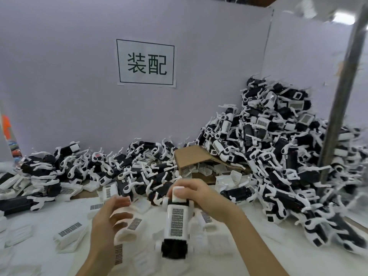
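1. While the R hand [201,196] is pinching its far white cap [178,193], the black-and-white unit [176,222] is lying over the desk's [274,236] near-edge middle, with its long axis pointing to the far edge.
2. The L hand [111,216] is hovering just left of it, fingers half-curled and blurred; can't tell if it's holding anything.

A pale partition wall [59,76] bears a paper sign [146,63]; a metal pole [338,106] rises at right.
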Available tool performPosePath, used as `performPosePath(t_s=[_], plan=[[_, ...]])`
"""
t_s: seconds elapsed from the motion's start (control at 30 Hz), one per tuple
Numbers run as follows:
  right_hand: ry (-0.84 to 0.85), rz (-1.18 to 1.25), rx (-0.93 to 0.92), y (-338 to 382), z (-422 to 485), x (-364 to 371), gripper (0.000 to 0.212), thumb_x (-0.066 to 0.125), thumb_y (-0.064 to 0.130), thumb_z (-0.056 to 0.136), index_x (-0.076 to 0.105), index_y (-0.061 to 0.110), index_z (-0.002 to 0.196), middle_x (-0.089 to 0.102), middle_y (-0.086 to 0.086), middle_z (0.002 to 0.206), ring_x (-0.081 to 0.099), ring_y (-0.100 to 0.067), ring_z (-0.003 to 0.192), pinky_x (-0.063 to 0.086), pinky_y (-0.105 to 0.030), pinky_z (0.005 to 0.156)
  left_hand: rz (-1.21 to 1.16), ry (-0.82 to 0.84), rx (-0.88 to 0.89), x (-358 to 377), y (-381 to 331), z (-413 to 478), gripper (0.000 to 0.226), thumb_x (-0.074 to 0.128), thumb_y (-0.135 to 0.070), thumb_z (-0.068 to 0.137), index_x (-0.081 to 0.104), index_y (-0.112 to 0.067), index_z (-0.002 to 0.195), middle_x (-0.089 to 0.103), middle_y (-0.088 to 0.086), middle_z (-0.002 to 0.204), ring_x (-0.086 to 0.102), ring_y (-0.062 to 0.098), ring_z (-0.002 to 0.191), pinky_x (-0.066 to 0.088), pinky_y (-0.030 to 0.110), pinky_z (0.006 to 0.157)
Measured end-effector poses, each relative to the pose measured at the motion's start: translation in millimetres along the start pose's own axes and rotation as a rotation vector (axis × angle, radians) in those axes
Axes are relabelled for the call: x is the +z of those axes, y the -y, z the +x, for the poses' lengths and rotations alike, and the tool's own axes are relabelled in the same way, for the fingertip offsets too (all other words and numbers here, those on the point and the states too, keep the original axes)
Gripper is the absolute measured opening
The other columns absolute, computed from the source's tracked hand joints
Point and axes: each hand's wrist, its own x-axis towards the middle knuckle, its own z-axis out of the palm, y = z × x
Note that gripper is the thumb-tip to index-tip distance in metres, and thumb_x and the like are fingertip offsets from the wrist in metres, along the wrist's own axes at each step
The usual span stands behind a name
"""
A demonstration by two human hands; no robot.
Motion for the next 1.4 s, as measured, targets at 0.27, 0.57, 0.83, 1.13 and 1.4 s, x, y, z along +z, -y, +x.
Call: performPosePath(t_s=[0.27, 0.57, 0.83, 1.13, 1.4], plan=[[-0.733, 0.577, -0.386, 138.8, 34.3, -157.5, 0.058, 0.044, 0.042, 0.104, 0.028, 0.016, 0.154, 0.031, -0.014, 0.159, 0.043, -0.040, 0.138, 0.038, -0.054, 0.113, 0.059, 0.069, -0.034, 9.6, 9.4, 4.2, 0.034, 0.048, -0.030, 0.102, 0.068, -0.007, 0.088, 0.070, -0.001, 0.086, 0.059, 0.020, 0.059, 0.042, 0.035, 0.060], [-0.835, -0.024, -0.193, 61.3, 31.8, -135.7, 0.018, 0.050, 0.012, 0.101, 0.065, 0.019, 0.109, 0.068, -0.016, 0.111, 0.066, -0.015, 0.071, 0.051, -0.025, 0.059, 0.105, 0.100, -0.041, 9.4, 8.5, 4.1, 0.039, 0.043, -0.032, 0.105, 0.070, -0.006, 0.092, 0.069, 0.005, 0.098, 0.058, 0.028, 0.066, 0.041, 0.036, 0.062], [-0.479, -0.290, 0.230, -13.3, 49.1, -89.2, 0.032, 0.058, 0.024, 0.099, 0.054, 0.025, 0.132, 0.055, 0.000, 0.134, 0.056, -0.017, 0.117, 0.048, -0.036, 0.095, 0.135, 0.105, -0.003, 11.8, 3.8, -4.9, 0.037, 0.046, -0.031, 0.102, 0.071, -0.008, 0.089, 0.070, 0.005, 0.097, 0.060, 0.028, 0.072, 0.043, 0.038, 0.064], [-0.353, -0.691, 0.417, -89.5, 46.8, -23.8, 0.060, 0.063, 0.045, 0.092, 0.046, 0.017, 0.142, 0.052, -0.006, 0.137, 0.057, -0.024, 0.120, 0.049, -0.037, 0.093, 0.142, 0.127, 0.008, 13.9, -1.0, -14.5, 0.032, 0.047, -0.027, 0.103, 0.072, -0.012, 0.090, 0.074, -0.004, 0.094, 0.064, 0.021, 0.069, 0.045, 0.037, 0.068], [-0.790, -0.512, 0.069, -76.1, 30.7, -10.3, 0.020, 0.057, 0.012, 0.098, 0.070, 0.008, 0.084, 0.064, 0.003, 0.074, 0.059, -0.006, 0.067, 0.048, -0.021, 0.062, 0.177, 0.257, 0.006, 15.3, -7.5, -22.4, 0.012, 0.068, -0.031, 0.089, 0.073, -0.021, 0.091, 0.073, -0.008, 0.101, 0.069, 0.015, 0.075, 0.048, 0.032, 0.072]])
